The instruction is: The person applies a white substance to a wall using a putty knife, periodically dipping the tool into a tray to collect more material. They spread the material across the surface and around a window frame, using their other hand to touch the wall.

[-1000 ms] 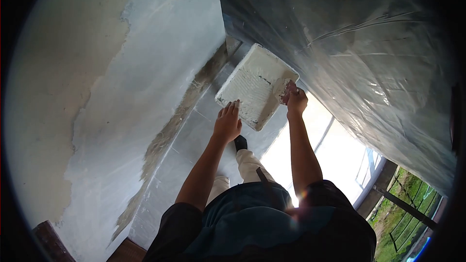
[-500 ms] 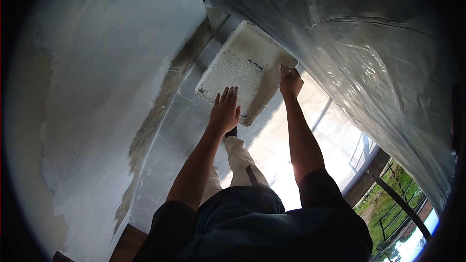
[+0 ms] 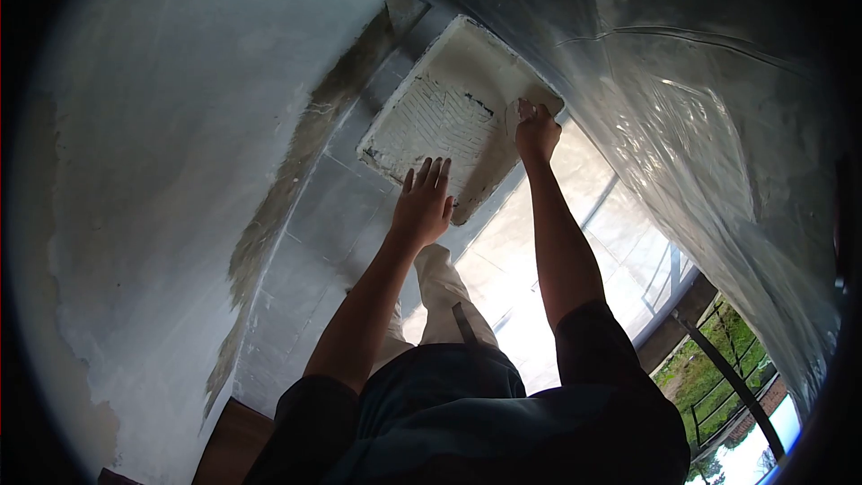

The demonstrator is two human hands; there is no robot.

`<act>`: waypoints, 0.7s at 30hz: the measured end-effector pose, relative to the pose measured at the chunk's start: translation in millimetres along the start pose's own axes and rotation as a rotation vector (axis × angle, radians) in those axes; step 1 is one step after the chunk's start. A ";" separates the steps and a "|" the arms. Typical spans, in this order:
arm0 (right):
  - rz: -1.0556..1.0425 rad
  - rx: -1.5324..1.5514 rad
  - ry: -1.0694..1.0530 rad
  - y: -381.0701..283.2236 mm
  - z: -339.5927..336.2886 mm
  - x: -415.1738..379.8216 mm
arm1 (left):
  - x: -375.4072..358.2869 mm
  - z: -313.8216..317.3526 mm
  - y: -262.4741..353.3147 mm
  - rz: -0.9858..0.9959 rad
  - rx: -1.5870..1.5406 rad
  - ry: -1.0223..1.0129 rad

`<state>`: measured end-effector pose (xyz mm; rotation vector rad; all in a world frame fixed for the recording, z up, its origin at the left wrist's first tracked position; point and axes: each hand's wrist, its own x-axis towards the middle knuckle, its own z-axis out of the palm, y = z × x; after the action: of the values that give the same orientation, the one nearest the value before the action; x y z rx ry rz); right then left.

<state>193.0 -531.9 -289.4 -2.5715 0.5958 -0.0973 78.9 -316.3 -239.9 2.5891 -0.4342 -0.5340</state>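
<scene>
A paint-caked roller tray (image 3: 420, 81), with a ribbed slope and a deeper well at its right side, lies tilted across the view on the floor. My left hand (image 3: 424, 207) reaches over its near edge, fingers stretched out and fairly straight, holding nothing. Over the well at the right corner, my right hand (image 3: 538, 135) is closed around a small paint-smeared tool (image 3: 524, 110). Its kind cannot be told, since the fingers cover most of it. Whitish paint coats the tray's inside and rim.
At left rises a patchy, white-coated wall (image 3: 180, 171) with a bare strip along its foot. A translucent plastic sheet (image 3: 682, 126) hangs on the right. Tiled floor (image 3: 314, 224) runs between them, sunlit near my legs (image 3: 440, 296). Railings (image 3: 732, 377) and grass appear at lower right.
Both hands stay at the tray. My right hand has shifted slightly upward over the well with the tool. The whole view has tilted a little.
</scene>
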 end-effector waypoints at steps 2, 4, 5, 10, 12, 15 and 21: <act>-0.022 -0.008 0.007 -0.6 0.1 -0.2 | -4.6 0.4 -0.3 -0.005 -0.023 0.010; -0.010 -0.021 -0.033 -2.2 -2.1 0.0 | -9.8 1.0 -2.3 -0.018 -0.031 0.010; -0.015 -0.021 -0.034 -2.3 -2.4 0.6 | -12.1 2.4 -3.5 -0.024 -0.038 0.009; 0.017 -0.109 -0.136 -3.3 -1.1 7.5 | -26.1 7.7 -9.3 -0.053 -0.031 0.020; 0.047 -0.111 -0.163 -6.0 -3.0 9.0 | -31.7 6.4 -11.3 -0.065 -0.034 0.027; 0.102 -0.116 -0.206 -1.4 3.8 7.0 | -41.1 5.4 -13.8 -0.106 -0.031 -0.012; 0.246 0.021 -0.387 -17.1 -9.7 -13.3 | -60.4 2.8 -19.8 -0.160 -0.042 0.000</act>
<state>186.0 -517.2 -272.1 -2.3823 0.7446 0.4633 29.0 -277.3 -234.3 2.5965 -0.2142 -0.5913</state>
